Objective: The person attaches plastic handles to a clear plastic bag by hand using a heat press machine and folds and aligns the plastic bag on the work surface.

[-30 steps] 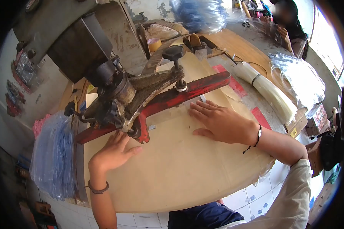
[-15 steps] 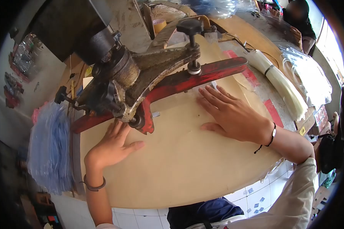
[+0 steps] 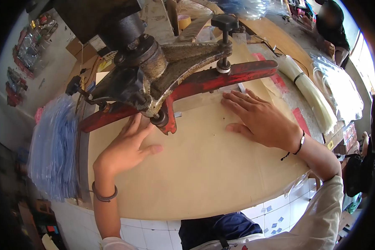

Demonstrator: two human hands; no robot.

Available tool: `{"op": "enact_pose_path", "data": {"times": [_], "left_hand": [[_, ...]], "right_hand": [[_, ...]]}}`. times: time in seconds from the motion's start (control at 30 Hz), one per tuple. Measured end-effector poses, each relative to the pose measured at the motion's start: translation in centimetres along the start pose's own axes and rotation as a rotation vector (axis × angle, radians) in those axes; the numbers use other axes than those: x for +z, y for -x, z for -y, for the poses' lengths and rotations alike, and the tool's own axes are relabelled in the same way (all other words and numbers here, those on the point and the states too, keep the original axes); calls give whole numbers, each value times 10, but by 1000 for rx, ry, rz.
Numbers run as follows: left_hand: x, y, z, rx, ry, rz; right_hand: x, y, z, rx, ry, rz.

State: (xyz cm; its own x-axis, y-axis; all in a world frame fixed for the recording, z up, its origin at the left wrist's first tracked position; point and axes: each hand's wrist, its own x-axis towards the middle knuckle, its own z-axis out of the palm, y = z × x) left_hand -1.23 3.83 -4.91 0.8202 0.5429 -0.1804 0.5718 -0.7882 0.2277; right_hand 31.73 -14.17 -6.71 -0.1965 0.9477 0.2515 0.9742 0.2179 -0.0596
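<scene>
My left hand (image 3: 127, 146) lies on a tan sheet (image 3: 196, 175) with its thumb stretched out to the side. Its fingertips reach the edge of a red metal bar (image 3: 187, 88) and are partly hidden there. My right hand (image 3: 264, 121) rests flat on the same sheet, fingers spread, below the bar's right half. Neither hand holds anything. The bar hangs under a worn metal press head (image 3: 154, 71) with black knobs. A small pale tab (image 3: 178, 114) shows beside the bar's middle, and a thin pale strip (image 3: 241, 87) is by my right fingertips.
A stack of bluish clear plastic (image 3: 54, 150) hangs at the table's left edge. On the right lie a tied bundle of pale strips (image 3: 306, 89) and clear plastic sheets (image 3: 337, 83). Another person (image 3: 331, 27) sits at the far right. A tape roll (image 3: 184, 21) stands behind the press.
The whole view has shifted a little, so the press and sheet appear higher and the press further right. Both hands stay on the sheet in nearly the same pose.
</scene>
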Motion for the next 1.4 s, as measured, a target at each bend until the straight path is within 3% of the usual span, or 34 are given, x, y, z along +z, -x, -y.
{"op": "enact_pose_path", "data": {"times": [0.23,0.57,0.67,0.77,0.87,1.1,1.4], "left_hand": [[-4,3,-24,-25,-107,-75],[-28,2,20,-7,57,238],[-19,5,45,175,168,152],[-20,2,44,198,254,103],[-17,3,42,155,204,57],[-22,1,27,69,166,42],[-23,6,26,37,212,29]], "right_hand": [[-3,-2,-1,7,-14,28],[-13,-4,1,-5,-50,66],[-13,-4,3,4,-45,88],[-17,-7,4,26,-90,132],[-25,-12,11,101,-130,166],[-13,-6,9,-2,-23,142],[-13,-5,3,199,-77,96]]}}
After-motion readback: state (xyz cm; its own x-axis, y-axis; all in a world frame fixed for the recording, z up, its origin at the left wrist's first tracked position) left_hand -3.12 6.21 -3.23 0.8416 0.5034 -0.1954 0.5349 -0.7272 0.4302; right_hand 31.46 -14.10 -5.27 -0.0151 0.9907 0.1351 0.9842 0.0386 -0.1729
